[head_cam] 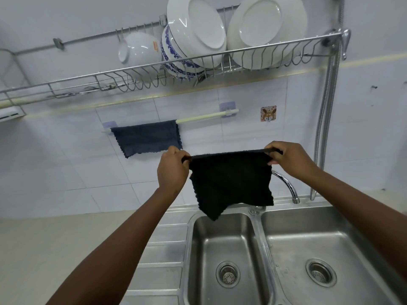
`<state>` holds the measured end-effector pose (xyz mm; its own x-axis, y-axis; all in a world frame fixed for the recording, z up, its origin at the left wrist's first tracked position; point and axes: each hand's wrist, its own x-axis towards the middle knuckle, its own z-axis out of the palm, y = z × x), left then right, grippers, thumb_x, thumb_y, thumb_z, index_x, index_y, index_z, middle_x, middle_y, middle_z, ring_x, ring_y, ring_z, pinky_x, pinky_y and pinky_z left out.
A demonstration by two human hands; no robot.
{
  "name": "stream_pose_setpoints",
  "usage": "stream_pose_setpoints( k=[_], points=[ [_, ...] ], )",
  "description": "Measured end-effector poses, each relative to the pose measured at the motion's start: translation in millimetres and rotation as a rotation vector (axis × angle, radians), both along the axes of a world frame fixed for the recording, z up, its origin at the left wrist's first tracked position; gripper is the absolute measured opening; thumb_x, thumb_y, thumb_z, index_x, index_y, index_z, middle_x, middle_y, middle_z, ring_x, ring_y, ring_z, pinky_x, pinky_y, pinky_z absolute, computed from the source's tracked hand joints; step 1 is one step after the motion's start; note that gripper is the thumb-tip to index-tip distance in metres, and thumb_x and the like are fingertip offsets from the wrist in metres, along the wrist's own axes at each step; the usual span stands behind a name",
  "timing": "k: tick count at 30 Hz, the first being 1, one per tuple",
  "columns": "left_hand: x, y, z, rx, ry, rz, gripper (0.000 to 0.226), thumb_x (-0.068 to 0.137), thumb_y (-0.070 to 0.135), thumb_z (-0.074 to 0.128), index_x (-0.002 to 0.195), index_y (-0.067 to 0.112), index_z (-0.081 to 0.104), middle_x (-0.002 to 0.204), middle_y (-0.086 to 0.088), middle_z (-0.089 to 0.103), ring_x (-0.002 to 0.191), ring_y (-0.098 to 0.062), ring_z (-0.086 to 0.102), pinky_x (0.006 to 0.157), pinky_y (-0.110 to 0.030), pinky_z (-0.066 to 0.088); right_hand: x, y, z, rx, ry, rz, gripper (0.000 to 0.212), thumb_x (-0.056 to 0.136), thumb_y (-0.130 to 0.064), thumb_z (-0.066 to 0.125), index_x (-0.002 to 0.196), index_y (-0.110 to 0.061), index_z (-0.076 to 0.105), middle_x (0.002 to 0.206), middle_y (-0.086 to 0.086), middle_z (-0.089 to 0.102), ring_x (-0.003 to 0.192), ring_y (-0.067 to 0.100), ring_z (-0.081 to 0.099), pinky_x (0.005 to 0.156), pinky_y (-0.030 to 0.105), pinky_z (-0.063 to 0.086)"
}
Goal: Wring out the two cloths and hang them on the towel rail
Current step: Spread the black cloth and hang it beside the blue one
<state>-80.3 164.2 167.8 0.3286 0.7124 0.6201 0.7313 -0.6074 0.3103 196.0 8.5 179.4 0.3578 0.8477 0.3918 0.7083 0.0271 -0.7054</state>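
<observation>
A black cloth (229, 181) hangs spread out above the sink, held by its top corners. My left hand (172, 170) pinches the left corner and my right hand (288, 158) pinches the right one. Behind and above, a white towel rail (207, 118) is fixed to the tiled wall. A dark blue cloth (147, 137) is draped over the rail's left half. The rail's right half is bare. The black cloth is below and in front of the rail, not touching it.
A double steel sink (256, 227) lies below, with a curved tap (288, 186) just behind the black cloth. A wire dish rack (154, 69) with white plates and bowls hangs above the rail. A rabbit wall hook (268, 114) and a hose (326, 119) are to the right.
</observation>
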Motion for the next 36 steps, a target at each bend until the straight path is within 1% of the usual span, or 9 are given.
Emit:
stream_pose_setpoints(
  k=[7,13,17,20,24,27,31,33,36],
  points=[
    [-7.5,3.0,0.7,0.015,0.008,0.031,0.018,0.091,0.015,0.058,0.098,0.020,0.074,0.096,-0.005,0.065,0.078,-0.018,0.058,0.060,-0.024,0.042,-7.1,2.9,-6.8,0.080,-0.134,-0.024,0.019,0.088,-0.005,0.054,0.090,-0.018,0.067,0.081,0.002,0.072,0.077,0.015,0.067,0.079,0.039,0.056],
    [-26.6,13.4,-8.9,-0.170,0.125,0.094,0.018,0.092,0.027,0.053,0.093,0.025,0.071,0.087,-0.001,0.072,0.074,-0.018,0.062,0.059,-0.024,0.045,-10.2,17.7,-11.8,0.061,-0.167,-0.011,0.022,0.086,-0.003,0.053,0.086,-0.019,0.067,0.080,0.001,0.071,0.075,0.017,0.066,0.074,0.035,0.055],
    [-39.1,26.2,-7.6,-0.196,0.062,0.068,0.018,0.091,0.024,0.054,0.092,0.024,0.072,0.089,0.001,0.072,0.076,-0.017,0.061,0.062,-0.025,0.047,-13.0,34.9,-15.7,0.080,-0.272,-0.004,0.017,0.087,-0.005,0.057,0.088,-0.017,0.069,0.084,-0.001,0.063,0.079,0.020,0.061,0.071,0.025,0.043],
    [-47.1,41.6,9.5,-0.285,0.126,0.065,0.022,0.093,0.032,0.053,0.083,0.022,0.070,0.085,-0.001,0.070,0.074,-0.017,0.059,0.060,-0.024,0.041,-9.1,52.6,-6.5,-0.024,-0.306,-0.075,0.012,0.089,-0.021,0.059,0.085,-0.021,0.070,0.088,0.006,0.057,0.079,0.025,0.058,0.068,0.032,0.043],
    [-53.4,69.1,45.2,-0.320,0.193,0.106,0.027,0.095,0.039,0.049,0.078,0.023,0.063,0.088,-0.003,0.068,0.078,-0.020,0.061,0.063,-0.029,0.046,-13.2,79.2,30.6,-0.157,-0.250,-0.090,0.031,0.093,-0.037,0.049,0.073,-0.017,0.063,0.062,0.002,0.061,0.058,0.019,0.057,0.056,0.031,0.043],
    [-50.6,88.8,79.2,-0.439,-0.016,0.001,0.023,0.097,0.029,0.049,0.092,0.014,0.066,0.083,-0.006,0.065,0.068,-0.016,0.056,0.055,-0.021,0.045,-22.9,103.5,64.0,-0.073,0.122,-0.021,0.021,0.095,-0.026,0.049,0.083,-0.014,0.062,0.063,0.013,0.065,0.049,0.023,0.060,0.052,0.028,0.049],
    [-40.6,116.7,117.0,-0.796,-0.608,-0.128,0.022,0.099,0.018,0.048,0.114,0.011,0.062,0.063,-0.002,0.053,0.042,-0.006,0.046,0.032,-0.012,0.030,-28.0,143.8,98.2,0.060,0.674,0.097,0.011,0.095,-0.013,0.051,0.104,-0.011,0.058,0.077,0.017,0.067,0.069,0.033,0.066,0.076,0.041,0.056],
    [-35.4,132.8,128.6,-0.900,-0.794,-0.238,0.022,0.100,0.015,0.048,0.120,0.012,0.056,0.079,-0.005,0.066,0.055,-0.007,0.064,0.038,-0.011,0.041,-26.9,167.0,109.5,0.104,0.751,0.122,0.011,0.095,-0.012,0.050,0.106,-0.011,0.053,0.089,0.016,0.067,0.082,0.032,0.066,0.080,0.036,0.055],
    [-25.4,162.6,139.9,-0.877,-0.821,-0.381,0.025,0.100,0.007,0.044,0.123,0.011,0.053,0.112,-0.009,0.068,0.099,-0.020,0.067,0.071,-0.022,0.055,-17.7,204.2,120.0,0.177,0.686,0.154,0.010,0.095,-0.011,0.049,0.099,-0.012,0.059,0.108,0.019,0.066,0.095,0.028,0.062,0.083,0.036,0.050]
  ],
)
